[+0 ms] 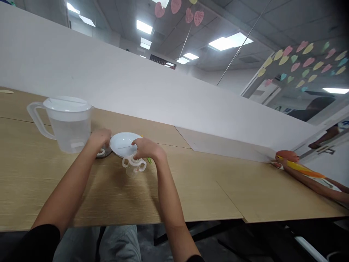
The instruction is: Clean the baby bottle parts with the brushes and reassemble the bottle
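My right hand [148, 148] is at the rim of a small clear cup with two white handles [133, 169]. Its thumb and fingers close on the cup's top. A white plate [122, 142] lies just behind the cup, and a bit of something green [149, 160] shows beside my wrist. My left hand [100, 139] is curled down over a dark, shiny, low object [105, 152] with a pale curved part; the fingertips are hidden. Left of that hand stands a large translucent pitcher [71, 125] with a white lid and a handle.
The wooden table [196, 189] runs along a low white partition [152, 98]. At the far right, another person's arms [308, 182] rest by a round orange-red object [287, 155] and something yellow. A pale flat strip [5, 91] lies at the back left.
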Demonstrator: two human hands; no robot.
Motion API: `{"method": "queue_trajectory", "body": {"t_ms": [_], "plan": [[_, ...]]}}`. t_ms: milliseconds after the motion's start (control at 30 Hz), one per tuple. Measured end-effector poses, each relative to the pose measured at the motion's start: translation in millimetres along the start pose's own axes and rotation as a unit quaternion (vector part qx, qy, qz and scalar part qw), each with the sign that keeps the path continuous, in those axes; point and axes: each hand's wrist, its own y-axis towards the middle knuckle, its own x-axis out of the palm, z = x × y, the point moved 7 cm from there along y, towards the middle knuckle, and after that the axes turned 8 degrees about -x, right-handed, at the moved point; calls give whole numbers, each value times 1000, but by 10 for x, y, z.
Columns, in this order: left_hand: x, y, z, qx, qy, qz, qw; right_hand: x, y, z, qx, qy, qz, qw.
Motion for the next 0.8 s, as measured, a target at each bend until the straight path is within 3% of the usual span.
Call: {"method": "queue_trajectory", "body": {"t_ms": [233,367,433,500,533,600,667,733,800], "plan": [[244,189,-284,8,7,-5,1000,-12,4,12,-1,20,27,999],[42,134,-297,23,0,27,999,-107,-41,22,2,41,78,996],[-230,-60,-212,31,-17,96,995,-179,-71,-14,-16,70,122,990],[-569,-427,-5,91,-54,215,971,-248,-93,-118,-74,112,167,977],[-689,-649,136,147,-73,248,955,-286,-105,-183,-110,135,190,966],[-846,-1076,381,246,-101,280,922,-373,-139,-298,-168,176,241,940],[-965,-1404,493,288,-121,326,892,-481,-192,-356,-179,195,308,914],[-1052,-1586,495,304,-170,364,864,-576,-259,-385,-162,190,365,897],[-1095,-1608,439,315,-248,364,841,-633,-322,-404,-134,173,394,892]]}}
